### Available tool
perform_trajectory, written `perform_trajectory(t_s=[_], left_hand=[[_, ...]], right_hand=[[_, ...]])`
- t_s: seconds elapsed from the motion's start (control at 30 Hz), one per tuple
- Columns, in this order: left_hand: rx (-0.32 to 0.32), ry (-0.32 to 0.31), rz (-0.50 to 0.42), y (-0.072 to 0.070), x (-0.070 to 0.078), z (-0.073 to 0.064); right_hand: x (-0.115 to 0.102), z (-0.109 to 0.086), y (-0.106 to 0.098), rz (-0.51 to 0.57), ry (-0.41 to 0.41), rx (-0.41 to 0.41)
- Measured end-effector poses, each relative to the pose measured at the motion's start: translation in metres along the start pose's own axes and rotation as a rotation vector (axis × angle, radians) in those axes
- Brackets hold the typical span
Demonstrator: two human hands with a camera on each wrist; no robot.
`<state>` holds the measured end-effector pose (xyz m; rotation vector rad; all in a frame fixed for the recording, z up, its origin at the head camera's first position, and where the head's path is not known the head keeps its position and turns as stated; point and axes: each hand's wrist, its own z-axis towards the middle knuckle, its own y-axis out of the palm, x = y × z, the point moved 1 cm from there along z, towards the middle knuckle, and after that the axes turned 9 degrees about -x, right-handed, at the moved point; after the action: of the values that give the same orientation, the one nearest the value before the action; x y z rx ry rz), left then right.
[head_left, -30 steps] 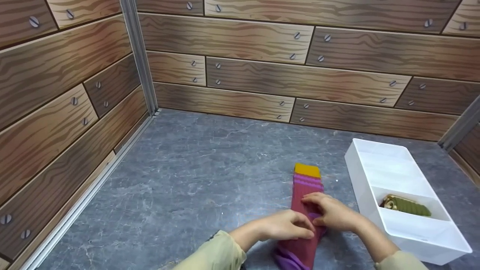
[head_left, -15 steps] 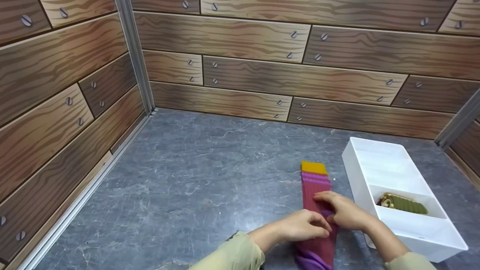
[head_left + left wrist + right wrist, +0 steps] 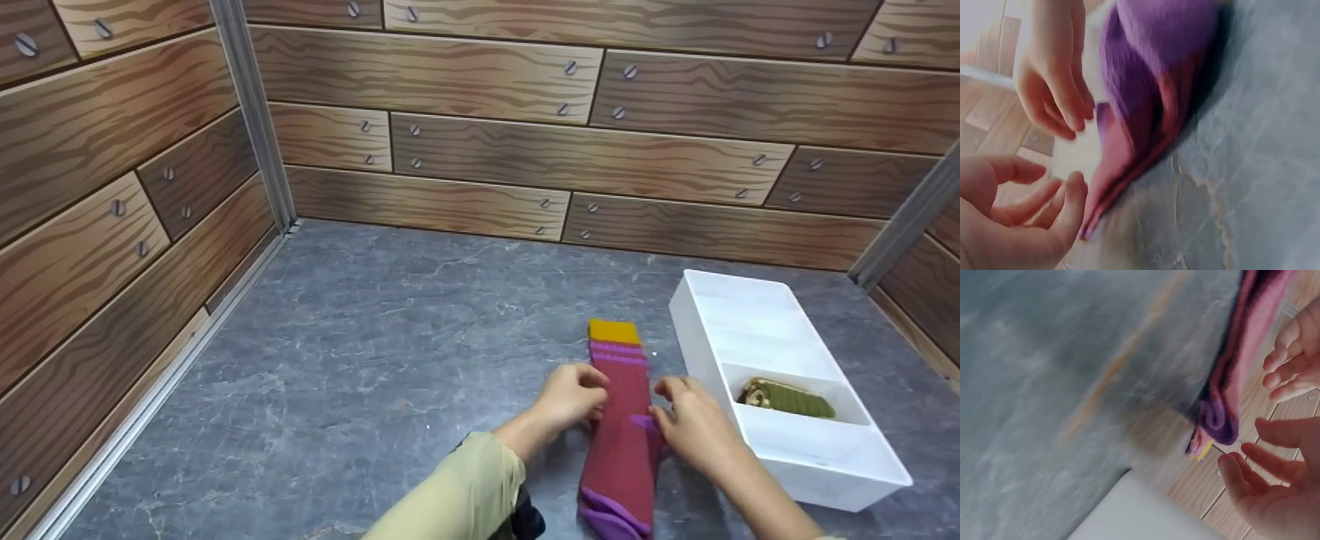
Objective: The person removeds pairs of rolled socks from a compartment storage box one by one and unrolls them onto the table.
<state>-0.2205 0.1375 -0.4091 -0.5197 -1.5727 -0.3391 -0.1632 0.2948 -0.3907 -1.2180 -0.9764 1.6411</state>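
Note:
A pair of maroon socks (image 3: pixel 619 450) lies lengthwise on the grey tabletop, one over the other. Their cuff end is yellow with purple stripes below it, and the toes are purple. My left hand (image 3: pixel 571 396) is beside the socks' left edge, fingers loosely bent and holding nothing. On the opposite side, my right hand (image 3: pixel 694 420) hovers near the purple heel patch, its thumb and fingers apart. The left wrist view shows the layered purple toes (image 3: pixel 1168 34) close up. In the right wrist view, a folded purple heel (image 3: pixel 1219 422) sticks out near the right fingertips.
A white divided box (image 3: pixel 750 315) stands right of the socks, close to my right hand. One of its compartments holds a rolled green sock bundle (image 3: pixel 795 401). Wood-patterned walls (image 3: pixel 480 142) enclose the back and sides of the tabletop.
Both hands have let go of the socks' middle and moved apart, the left to the left edge and farther up, the right to the right edge. The socks lie flatter.

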Motion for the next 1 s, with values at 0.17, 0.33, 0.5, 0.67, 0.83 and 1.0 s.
perform_trajectory(t_s=[0.17,0.33,0.5,0.67,0.83,1.0], left_hand=[[0.104,-0.035,0.101,-0.002,-0.008,0.009],[0.147,-0.089,0.237,0.001,-0.006,0.013],[0.17,-0.093,0.334,0.006,-0.003,0.018],[0.184,0.005,0.37,0.008,-0.002,0.024],[0.124,0.067,0.346,0.009,-0.005,0.028],[0.046,0.069,0.429,0.008,-0.002,0.029]], right_hand=[[0.002,0.001,0.005,-0.035,0.084,-0.076],[0.002,0.005,0.006,0.016,0.169,-0.194],[0.007,0.007,0.008,0.065,0.184,-0.204],[0.008,0.005,0.005,0.167,0.208,-0.155],[0.009,0.006,0.004,0.271,0.225,-0.106],[0.007,0.006,0.004,0.321,0.211,-0.153]])
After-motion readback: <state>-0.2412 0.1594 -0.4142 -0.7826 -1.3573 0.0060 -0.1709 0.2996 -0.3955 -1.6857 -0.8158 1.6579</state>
